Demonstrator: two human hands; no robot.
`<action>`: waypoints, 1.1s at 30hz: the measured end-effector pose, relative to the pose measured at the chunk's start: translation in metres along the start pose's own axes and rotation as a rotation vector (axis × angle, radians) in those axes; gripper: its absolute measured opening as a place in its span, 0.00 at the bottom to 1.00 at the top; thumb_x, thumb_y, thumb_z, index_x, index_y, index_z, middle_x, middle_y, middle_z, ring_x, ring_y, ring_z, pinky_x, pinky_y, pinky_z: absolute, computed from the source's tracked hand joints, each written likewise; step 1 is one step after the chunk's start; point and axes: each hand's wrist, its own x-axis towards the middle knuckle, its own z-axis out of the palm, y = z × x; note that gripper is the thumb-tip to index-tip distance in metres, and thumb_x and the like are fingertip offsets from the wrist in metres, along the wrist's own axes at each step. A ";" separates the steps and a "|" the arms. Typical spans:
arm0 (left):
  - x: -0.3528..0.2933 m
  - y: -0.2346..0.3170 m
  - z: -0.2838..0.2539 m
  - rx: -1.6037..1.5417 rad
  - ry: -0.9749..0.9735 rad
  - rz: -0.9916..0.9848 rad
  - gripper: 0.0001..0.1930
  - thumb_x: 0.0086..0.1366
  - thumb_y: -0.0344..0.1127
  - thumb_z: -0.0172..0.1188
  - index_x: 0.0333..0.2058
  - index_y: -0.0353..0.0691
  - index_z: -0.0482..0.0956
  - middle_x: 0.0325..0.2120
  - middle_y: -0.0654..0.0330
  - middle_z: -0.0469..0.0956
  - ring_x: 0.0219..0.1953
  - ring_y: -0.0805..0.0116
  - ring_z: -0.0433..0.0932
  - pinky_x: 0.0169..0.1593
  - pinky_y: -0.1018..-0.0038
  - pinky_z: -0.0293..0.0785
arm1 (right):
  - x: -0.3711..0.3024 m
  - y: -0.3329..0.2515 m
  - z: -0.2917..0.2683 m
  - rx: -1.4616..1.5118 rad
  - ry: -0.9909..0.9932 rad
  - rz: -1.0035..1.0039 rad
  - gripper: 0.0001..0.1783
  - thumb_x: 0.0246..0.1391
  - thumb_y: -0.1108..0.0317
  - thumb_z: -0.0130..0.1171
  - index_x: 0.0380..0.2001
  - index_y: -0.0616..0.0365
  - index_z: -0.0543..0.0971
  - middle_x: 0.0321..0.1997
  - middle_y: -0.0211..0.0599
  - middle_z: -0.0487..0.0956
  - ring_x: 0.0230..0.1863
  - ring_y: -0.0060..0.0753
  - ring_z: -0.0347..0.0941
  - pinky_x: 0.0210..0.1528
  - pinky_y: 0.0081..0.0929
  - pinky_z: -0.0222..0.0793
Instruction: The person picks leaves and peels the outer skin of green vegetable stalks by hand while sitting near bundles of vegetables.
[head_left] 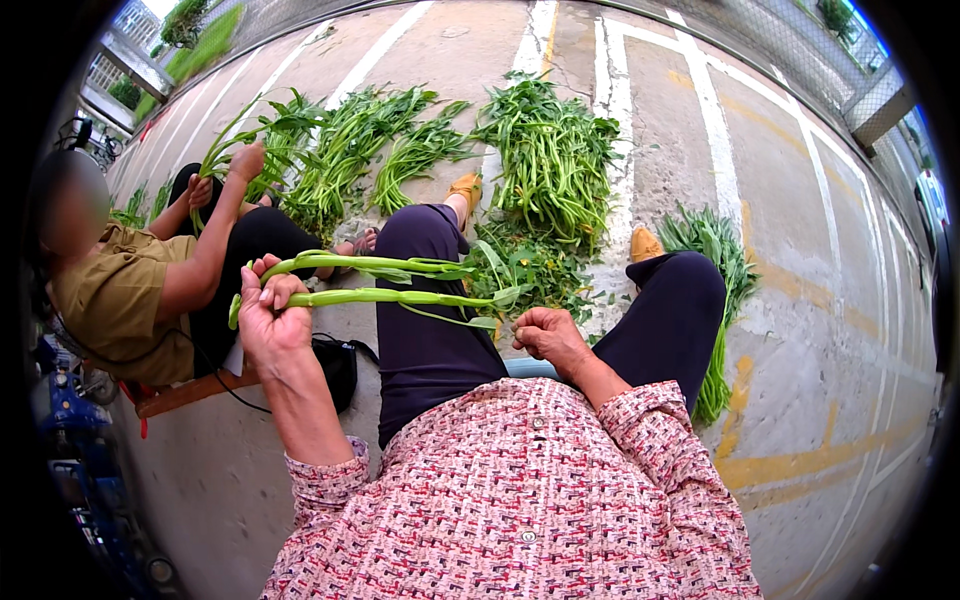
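Observation:
Stalks of water spinach (pixel 380 297) with long, light-green hollow stems lie across my left hand (pixel 272 318), whose fingers are wrapped round their ends. They reach rightward over my left thigh, and a few leaves hang from the far ends. Above my lap, my right hand (pixel 552 338) is closed, thumb and fingers drawn together near the tips of those stalks but apart from them. Whatever it may hold is hidden. On the ground between my feet lies a pile of loose leaves and trimmings (pixel 535 280), with a large heap of water spinach (pixel 550 160) just beyond.
At my left a seated person (pixel 140 300) holds greens in both hands. More bunches (pixel 345 150) spread on the ground ahead of that person. Another bunch (pixel 712 260) lies beyond my right knee. A black bag (pixel 338 372) rests by my left leg. Painted lines cross the concrete.

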 end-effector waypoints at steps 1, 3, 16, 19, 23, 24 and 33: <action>0.000 0.001 -0.001 -0.011 0.004 -0.007 0.11 0.62 0.34 0.52 0.32 0.30 0.68 0.28 0.51 0.70 0.13 0.80 0.58 0.14 0.85 0.53 | -0.003 -0.005 0.002 0.017 -0.015 -0.005 0.08 0.42 0.75 0.52 0.29 0.62 0.76 0.21 0.32 0.76 0.15 0.14 0.61 0.17 0.14 0.56; 0.002 0.002 -0.003 -0.018 -0.007 -0.019 0.11 0.62 0.34 0.52 0.32 0.30 0.68 0.27 0.51 0.70 0.13 0.80 0.58 0.14 0.85 0.53 | -0.004 -0.007 0.003 0.044 -0.056 0.006 0.10 0.43 0.76 0.52 0.32 0.62 0.75 0.22 0.33 0.76 0.15 0.14 0.60 0.17 0.13 0.55; -0.001 -0.004 -0.002 0.009 -0.014 -0.072 0.13 0.63 0.38 0.52 0.30 0.30 0.69 0.27 0.51 0.72 0.13 0.79 0.60 0.14 0.85 0.54 | -0.002 -0.016 0.014 0.038 -0.092 -0.067 0.09 0.46 0.69 0.58 0.31 0.60 0.76 0.22 0.23 0.72 0.22 0.13 0.63 0.25 0.13 0.59; -0.003 -0.009 0.002 0.009 0.003 -0.051 0.12 0.63 0.36 0.51 0.32 0.28 0.69 0.27 0.50 0.71 0.13 0.80 0.59 0.14 0.85 0.54 | 0.000 -0.014 0.013 0.028 -0.104 -0.086 0.06 0.46 0.69 0.59 0.26 0.60 0.76 0.22 0.23 0.73 0.23 0.13 0.64 0.26 0.14 0.61; -0.003 -0.009 0.001 0.013 -0.018 -0.070 0.12 0.63 0.36 0.51 0.31 0.29 0.69 0.27 0.51 0.71 0.13 0.80 0.59 0.14 0.84 0.54 | 0.000 -0.015 0.014 -0.026 -0.125 -0.157 0.05 0.46 0.70 0.58 0.22 0.60 0.75 0.20 0.23 0.72 0.22 0.14 0.64 0.26 0.14 0.61; -0.002 -0.009 0.000 0.009 -0.022 -0.084 0.12 0.63 0.37 0.52 0.31 0.30 0.69 0.27 0.51 0.71 0.13 0.79 0.60 0.14 0.84 0.54 | 0.000 -0.014 0.014 -0.059 -0.116 -0.176 0.06 0.46 0.70 0.57 0.22 0.60 0.75 0.20 0.24 0.72 0.22 0.14 0.64 0.27 0.14 0.61; -0.003 -0.008 0.001 0.010 -0.037 -0.070 0.12 0.62 0.37 0.53 0.31 0.31 0.69 0.28 0.51 0.72 0.13 0.79 0.60 0.14 0.84 0.54 | 0.007 0.003 -0.001 0.266 0.010 0.128 0.06 0.47 0.70 0.52 0.19 0.57 0.70 0.17 0.27 0.70 0.14 0.16 0.59 0.15 0.14 0.53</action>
